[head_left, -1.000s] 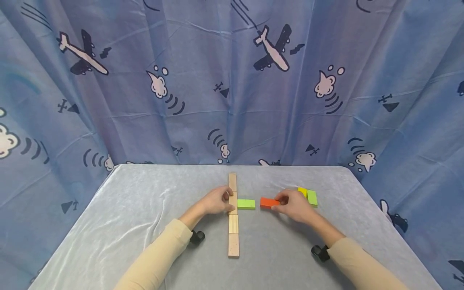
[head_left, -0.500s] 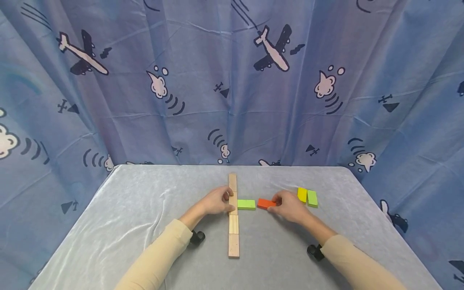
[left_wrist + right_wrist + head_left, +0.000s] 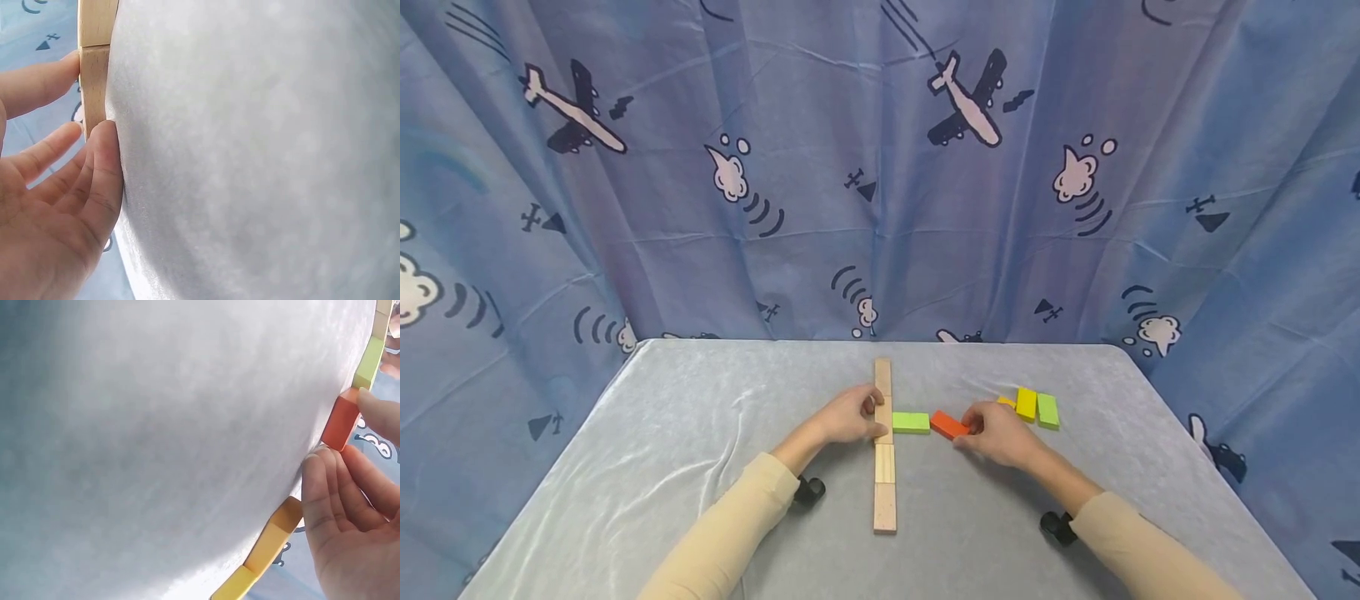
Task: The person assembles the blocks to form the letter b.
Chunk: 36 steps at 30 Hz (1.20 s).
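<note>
Several plain wooden blocks lie end to end in a row [image 3: 884,463] down the middle of the table. My left hand [image 3: 850,415] holds one wooden block [image 3: 94,81] of that row, its thumb and fingertips against it. A light green block [image 3: 911,423] lies crosswise, its left end at the row's right side. Right of it is an orange-red block [image 3: 949,425], set aslant, with its left corner at or very near the green block's end. My right hand [image 3: 1002,432] pinches the orange-red block between thumb and fingers; in the right wrist view the orange-red block [image 3: 342,420] stays largely visible.
Beyond the right hand lie a yellow block [image 3: 1026,404], another light green block [image 3: 1048,411] and a partly hidden amber block [image 3: 1007,402]. A pale grey cloth covers the table [image 3: 700,433]. A blue curtain [image 3: 820,208] hangs behind its far edge.
My right hand has moved left with the orange-red block, which has turned aslant and come up to the green block. The amber block shows now. My left hand has stayed put.
</note>
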Motion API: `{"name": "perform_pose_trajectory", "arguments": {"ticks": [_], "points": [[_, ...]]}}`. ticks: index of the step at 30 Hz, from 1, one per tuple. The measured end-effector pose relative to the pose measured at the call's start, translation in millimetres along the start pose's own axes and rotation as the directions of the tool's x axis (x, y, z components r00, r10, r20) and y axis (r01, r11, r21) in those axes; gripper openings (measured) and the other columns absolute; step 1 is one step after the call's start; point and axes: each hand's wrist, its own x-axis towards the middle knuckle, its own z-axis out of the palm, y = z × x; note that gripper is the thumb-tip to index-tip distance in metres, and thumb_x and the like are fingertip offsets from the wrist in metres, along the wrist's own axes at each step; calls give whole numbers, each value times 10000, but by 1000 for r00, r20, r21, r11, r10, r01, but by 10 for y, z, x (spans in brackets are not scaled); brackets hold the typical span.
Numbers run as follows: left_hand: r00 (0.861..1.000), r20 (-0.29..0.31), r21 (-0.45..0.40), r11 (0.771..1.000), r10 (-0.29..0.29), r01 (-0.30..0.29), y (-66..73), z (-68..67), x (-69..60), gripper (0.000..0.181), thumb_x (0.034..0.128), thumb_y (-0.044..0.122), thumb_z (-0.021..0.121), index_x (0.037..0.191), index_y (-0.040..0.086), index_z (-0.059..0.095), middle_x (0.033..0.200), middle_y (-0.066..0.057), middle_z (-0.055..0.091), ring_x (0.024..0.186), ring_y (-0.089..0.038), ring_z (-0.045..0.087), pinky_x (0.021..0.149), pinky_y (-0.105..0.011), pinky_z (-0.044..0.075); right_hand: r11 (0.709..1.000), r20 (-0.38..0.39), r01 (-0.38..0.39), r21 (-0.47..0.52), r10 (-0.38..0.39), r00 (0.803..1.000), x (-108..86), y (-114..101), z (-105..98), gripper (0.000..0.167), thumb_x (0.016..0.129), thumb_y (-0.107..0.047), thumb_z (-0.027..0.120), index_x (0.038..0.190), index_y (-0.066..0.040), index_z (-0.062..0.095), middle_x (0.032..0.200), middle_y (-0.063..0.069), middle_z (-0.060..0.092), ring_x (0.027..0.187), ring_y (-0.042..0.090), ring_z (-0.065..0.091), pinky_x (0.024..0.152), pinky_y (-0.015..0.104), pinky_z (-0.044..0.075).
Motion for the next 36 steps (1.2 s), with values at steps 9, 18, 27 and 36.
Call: {"name": "perform_pose_trajectory", "arguments": {"ticks": [9,18,27,36], "points": [[1000,3,4,1000,-2,2,11,-9,3,416,837,174,828,1168,57,606,1011,-74,594,867,-184,554,781,-364,480,1000,28,8,30,-9,1000,-64,-15,-5,256,834,-202,849,995,-54,716,855,-7,632,753,158,551,694,319,484],[1000,11,9,1000,1,-1,14,-4,6,421,846,168,821,1187,43,607,1018,-80,596,851,-171,551,752,-339,484,996,6,83,29,-83,997,-103,20,-45,246,829,-169,839,994,-37,713,859,-16,650,786,135,580,733,342,500],[1000,14,10,1000,-4,4,22,-7,-7,417,843,173,822,1179,48,608,1012,-71,590,858,-177,553,761,-345,483,992,-18,130,-9,-130,991,-163,40,-183,197,860,-120,796,1016,-20,729,900,-6,668,821,142,588,752,340,514],[1000,8,11,1000,-5,5,11,-6,7,417,843,174,823,1177,49,606,1017,-79,592,861,-177,555,770,-355,484,986,-77,161,-50,-165,983,-220,132,-374,158,887,-101,766,1013,-11,735,939,36,701,836,160,618,739,361,526]]}}
